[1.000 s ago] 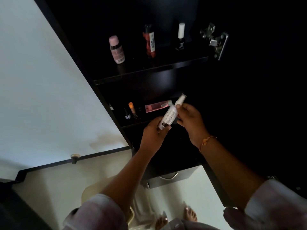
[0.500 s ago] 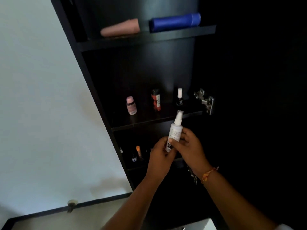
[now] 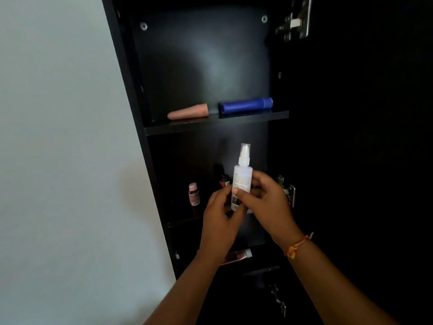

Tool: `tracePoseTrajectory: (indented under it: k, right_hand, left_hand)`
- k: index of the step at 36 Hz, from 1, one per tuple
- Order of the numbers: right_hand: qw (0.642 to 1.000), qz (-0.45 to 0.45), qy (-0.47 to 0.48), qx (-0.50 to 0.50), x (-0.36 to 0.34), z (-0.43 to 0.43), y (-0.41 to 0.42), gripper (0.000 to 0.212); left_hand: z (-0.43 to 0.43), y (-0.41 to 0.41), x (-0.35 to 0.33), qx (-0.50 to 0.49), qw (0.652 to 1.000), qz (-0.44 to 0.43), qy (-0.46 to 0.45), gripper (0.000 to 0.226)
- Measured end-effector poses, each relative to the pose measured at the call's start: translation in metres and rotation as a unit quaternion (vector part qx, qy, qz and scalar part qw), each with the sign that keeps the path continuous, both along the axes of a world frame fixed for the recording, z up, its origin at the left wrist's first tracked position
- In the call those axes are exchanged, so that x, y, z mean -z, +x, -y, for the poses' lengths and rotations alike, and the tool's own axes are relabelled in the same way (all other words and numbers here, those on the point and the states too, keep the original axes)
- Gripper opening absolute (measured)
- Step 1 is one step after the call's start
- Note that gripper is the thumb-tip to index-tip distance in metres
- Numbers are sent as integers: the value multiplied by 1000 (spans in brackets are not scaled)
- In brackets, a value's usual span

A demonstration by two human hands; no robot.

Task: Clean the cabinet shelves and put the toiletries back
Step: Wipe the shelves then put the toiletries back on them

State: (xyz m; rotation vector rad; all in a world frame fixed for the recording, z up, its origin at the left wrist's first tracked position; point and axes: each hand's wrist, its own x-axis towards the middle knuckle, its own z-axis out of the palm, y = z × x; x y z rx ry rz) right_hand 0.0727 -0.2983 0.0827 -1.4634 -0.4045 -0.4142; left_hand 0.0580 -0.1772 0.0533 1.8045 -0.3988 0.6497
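Note:
A white spray bottle (image 3: 243, 172) stands upright in front of the open black cabinet (image 3: 201, 66). My right hand (image 3: 269, 207) grips its body from the right, thumb on the label. My left hand (image 3: 220, 221) holds its lower end from the left. On the top shelf (image 3: 215, 124) lie a peach tube (image 3: 188, 112) and a blue tube (image 3: 244, 105). Behind my hands, on the middle shelf, stand a small pink bottle (image 3: 194, 194) and a red bottle (image 3: 224, 180), partly hidden. A pink tube (image 3: 237, 255) lies on a lower shelf under my left wrist.
A pale wall (image 3: 65, 160) runs along the cabinet's left side. Metal door hinges (image 3: 294, 22) sit at the upper right and beside my right hand (image 3: 289, 191). The open dark door fills the right of the view.
The view has tilted upward, bringing the top shelf and its two tubes into sight. Both hands have raised the spray bottle and turned it from tilted to upright.

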Motion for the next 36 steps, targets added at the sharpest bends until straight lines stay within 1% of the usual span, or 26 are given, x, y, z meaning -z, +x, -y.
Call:
tracePoseTrajectory:
  k: [7, 11, 15, 20, 23, 36]
  right_hand:
    - [993, 95, -44, 49, -93, -11, 11, 45]
    - [981, 140, -93, 97, -148, -17, 23, 43]
    - [971, 153, -132, 130, -183, -22, 38, 42]
    - [958, 144, -178, 174, -199, -26, 58, 35]
    - [949, 132, -207, 199, -201, -27, 72, 39]
    - [930, 98, -288, 208, -203, -28, 97, 46]
  left_hand:
    - [-17, 2, -67, -23, 996, 87, -27, 41]
    - [-28, 10, -94, -54, 993, 95, -46, 45]
    - [-34, 12, -111, -72, 993, 88, -46, 42]
    - [-39, 14, -120, -88, 992, 82, -44, 37]
    - [-40, 14, -123, -86, 992, 77, -49, 36]
    - [-43, 17, -123, -85, 994, 60, -43, 36]
